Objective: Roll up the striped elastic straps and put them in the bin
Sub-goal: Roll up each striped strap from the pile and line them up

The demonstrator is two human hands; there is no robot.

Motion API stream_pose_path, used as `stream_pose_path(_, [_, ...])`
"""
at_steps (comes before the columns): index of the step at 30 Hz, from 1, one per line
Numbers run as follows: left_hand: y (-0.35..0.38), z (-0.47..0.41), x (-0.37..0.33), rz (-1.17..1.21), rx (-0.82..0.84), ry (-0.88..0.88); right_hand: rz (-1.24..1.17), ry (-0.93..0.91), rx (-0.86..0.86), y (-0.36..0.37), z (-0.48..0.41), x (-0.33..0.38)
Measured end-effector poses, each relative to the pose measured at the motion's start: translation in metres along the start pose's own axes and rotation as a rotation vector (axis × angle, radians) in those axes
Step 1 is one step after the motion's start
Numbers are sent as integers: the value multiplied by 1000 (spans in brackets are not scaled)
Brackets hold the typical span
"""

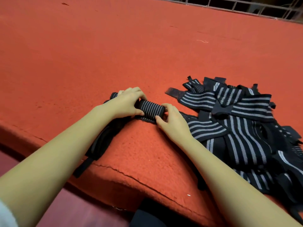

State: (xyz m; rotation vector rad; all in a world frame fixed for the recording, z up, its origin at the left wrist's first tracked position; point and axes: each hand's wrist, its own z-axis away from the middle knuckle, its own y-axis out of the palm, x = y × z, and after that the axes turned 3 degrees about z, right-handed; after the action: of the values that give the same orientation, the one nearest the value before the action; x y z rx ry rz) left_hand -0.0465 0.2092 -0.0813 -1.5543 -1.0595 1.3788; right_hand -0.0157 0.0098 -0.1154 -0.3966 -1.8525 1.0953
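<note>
A black elastic strap with thin white stripes is wound into a tight roll (150, 108) lying on the red felt table (114, 46). My left hand (127, 101) grips the roll's left end and my right hand (172, 119) grips its right end. The strap's unrolled tail (101, 143) runs from under my left hand toward the table's front edge and hangs over it. A loose pile of several more striped straps (237, 125) lies to the right, touching my right wrist. No bin is in view.
The red felt surface stretches far to the back and left. A metal grid railing (246, 7) runs along the far right edge. The table's front edge (131, 179) curves just below my forearms, with dark cloth beneath.
</note>
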Motion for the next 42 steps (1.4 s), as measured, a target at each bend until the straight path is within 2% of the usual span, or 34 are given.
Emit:
stream_pose_path(10, [1,1,7,-27,-35,51,-16,23,-14,7,-10,5])
stream_pose_path(17, [-7,0,5,-91,63,26,-29,27,5,4,-10,10])
stream_pose_path(24, [-19,8,-12,-244,97,54,121,28,20,-19,2,14])
stream_pose_path(30, [-25,-2,-72,-374,22,198,219,36,-52,-75,20,-2])
stream_pose_path(35, [-2,-25,-144,-508,-2,329,378,90,-43,-125,45,-40])
stream_pose_path(38, [15,-42,-185,-513,-32,360,449,136,-14,-155,58,-71])
stream_pose_path(42, [41,-65,-217,-457,-42,334,492,146,115,-176,65,-101])
